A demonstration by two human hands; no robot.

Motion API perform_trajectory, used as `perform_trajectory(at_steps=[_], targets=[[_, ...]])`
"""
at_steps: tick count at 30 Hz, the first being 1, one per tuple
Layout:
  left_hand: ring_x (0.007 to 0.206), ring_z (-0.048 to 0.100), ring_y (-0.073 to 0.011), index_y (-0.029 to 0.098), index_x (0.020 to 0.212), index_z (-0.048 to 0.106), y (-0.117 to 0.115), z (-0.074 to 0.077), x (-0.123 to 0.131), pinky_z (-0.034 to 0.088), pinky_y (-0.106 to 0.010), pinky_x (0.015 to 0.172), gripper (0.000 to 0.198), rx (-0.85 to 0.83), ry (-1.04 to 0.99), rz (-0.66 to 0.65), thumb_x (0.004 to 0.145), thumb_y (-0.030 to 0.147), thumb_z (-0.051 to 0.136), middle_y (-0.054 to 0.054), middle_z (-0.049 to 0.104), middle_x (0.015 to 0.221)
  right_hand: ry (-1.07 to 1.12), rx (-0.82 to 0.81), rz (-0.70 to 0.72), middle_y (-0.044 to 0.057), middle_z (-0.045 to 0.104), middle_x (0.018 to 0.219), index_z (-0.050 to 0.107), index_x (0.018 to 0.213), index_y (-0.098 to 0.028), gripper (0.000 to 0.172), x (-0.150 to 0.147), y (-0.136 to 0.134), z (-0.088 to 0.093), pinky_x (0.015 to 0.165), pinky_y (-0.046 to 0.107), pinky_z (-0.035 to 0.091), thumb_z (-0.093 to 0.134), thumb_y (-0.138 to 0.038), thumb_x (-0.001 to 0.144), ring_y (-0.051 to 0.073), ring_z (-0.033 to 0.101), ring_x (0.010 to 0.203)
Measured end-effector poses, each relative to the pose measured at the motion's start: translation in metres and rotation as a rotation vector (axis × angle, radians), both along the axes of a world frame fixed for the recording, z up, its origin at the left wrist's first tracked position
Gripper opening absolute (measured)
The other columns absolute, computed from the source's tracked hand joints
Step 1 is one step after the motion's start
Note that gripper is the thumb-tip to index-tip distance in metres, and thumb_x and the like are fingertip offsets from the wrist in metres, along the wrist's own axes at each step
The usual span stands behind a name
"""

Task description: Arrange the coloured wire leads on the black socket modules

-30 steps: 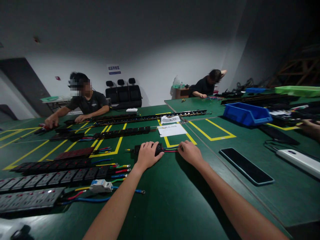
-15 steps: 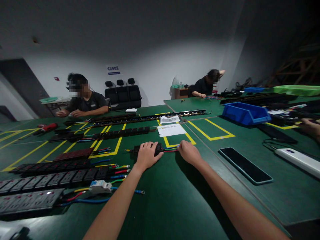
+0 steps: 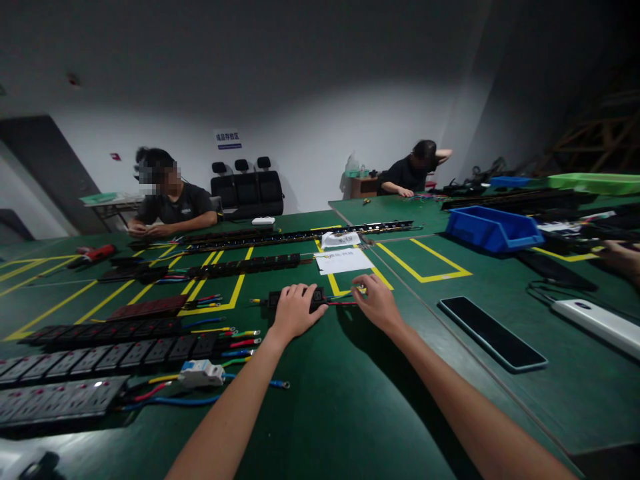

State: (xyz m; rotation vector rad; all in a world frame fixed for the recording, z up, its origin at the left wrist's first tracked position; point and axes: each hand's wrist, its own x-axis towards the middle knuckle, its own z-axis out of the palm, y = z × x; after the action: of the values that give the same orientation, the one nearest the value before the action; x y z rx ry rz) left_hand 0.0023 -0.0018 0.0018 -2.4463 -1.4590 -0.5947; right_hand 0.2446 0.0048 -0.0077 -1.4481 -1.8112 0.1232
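A small black socket module (image 3: 316, 295) lies on the green table (image 3: 350, 400), with red, blue and green wires (image 3: 341, 303) running off its right end. My left hand (image 3: 296, 309) lies over the module's left part, fingers curled down on it. A little to the right, my right hand (image 3: 376, 303) is lifted slightly, its fingertips pinched on the wire ends near a yellow floor-tape line.
Rows of black socket strips (image 3: 115, 353) and a white breaker (image 3: 201, 373) with loose wires lie at left. A phone (image 3: 493, 332) and white power strip (image 3: 597, 321) lie at right, a blue bin (image 3: 493, 228) beyond. Papers (image 3: 343, 260) lie ahead. Two people sit across.
My right hand has lifted and shifted slightly left along the wires. The person at far left drew an outstretched arm back in. My left hand stays on the module.
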Motion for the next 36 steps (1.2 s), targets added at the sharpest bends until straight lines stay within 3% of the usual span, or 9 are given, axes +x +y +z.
perform_trajectory(at_steps=[7, 12, 16, 26, 36], targets=[[0.112, 0.055, -0.0301, 0.020, 0.135, 0.056, -0.001, 0.000, 0.000, 0.038, -0.045, 0.099, 0.059, 0.006, 0.008, 0.001, 0.095, 0.062, 0.045, -0.012, 0.063, 0.119, -0.021, 0.010, 0.026, 0.009, 0.061, 0.104, 0.065, 0.105, -0.019, 0.021, -0.005, -0.006, 0.006, 0.081, 0.030, 0.047, 0.050, -0.028, 0.092, 0.019, 0.060, 0.086], [0.113, 0.054, -0.0307, 0.021, 0.136, 0.055, -0.002, 0.000, 0.001, 0.038, -0.046, 0.099, 0.059, 0.002, 0.013, 0.014, 0.094, 0.063, 0.046, -0.013, 0.063, 0.120, -0.043, 0.068, -0.066, 0.012, 0.060, 0.109, 0.065, 0.108, -0.019, 0.024, -0.005, -0.009, 0.011, 0.091, 0.033, 0.045, 0.049, -0.022, 0.091, 0.024, 0.057, 0.103], [0.112, 0.055, -0.0306, 0.021, 0.136, 0.055, -0.002, 0.000, 0.001, 0.038, -0.046, 0.099, 0.060, -0.001, 0.010, 0.009, 0.094, 0.063, 0.045, -0.013, 0.063, 0.120, -0.072, 0.078, -0.128, 0.012, 0.060, 0.109, 0.064, 0.109, -0.019, 0.024, -0.004, -0.011, 0.016, 0.094, 0.033, 0.043, 0.048, -0.021, 0.091, 0.024, 0.056, 0.104], [0.113, 0.055, -0.0299, 0.021, 0.135, 0.055, -0.001, -0.001, 0.001, 0.038, -0.046, 0.100, 0.060, 0.006, 0.006, 0.006, 0.094, 0.064, 0.045, -0.012, 0.063, 0.119, -0.482, -0.314, -0.273, 0.012, 0.068, 0.103, 0.069, 0.098, -0.021, 0.026, -0.001, -0.016, 0.014, 0.077, 0.033, 0.041, 0.047, -0.034, 0.096, 0.027, 0.060, 0.100], [0.111, 0.055, -0.0293, 0.019, 0.135, 0.055, 0.000, 0.001, 0.000, 0.038, -0.045, 0.100, 0.061, -0.004, 0.006, -0.008, 0.095, 0.064, 0.043, -0.012, 0.063, 0.120, -0.486, -0.341, -0.299, 0.014, 0.070, 0.105, 0.073, 0.096, -0.019, 0.032, -0.003, -0.015, 0.014, 0.080, 0.034, 0.043, 0.047, -0.038, 0.097, 0.027, 0.063, 0.101]])
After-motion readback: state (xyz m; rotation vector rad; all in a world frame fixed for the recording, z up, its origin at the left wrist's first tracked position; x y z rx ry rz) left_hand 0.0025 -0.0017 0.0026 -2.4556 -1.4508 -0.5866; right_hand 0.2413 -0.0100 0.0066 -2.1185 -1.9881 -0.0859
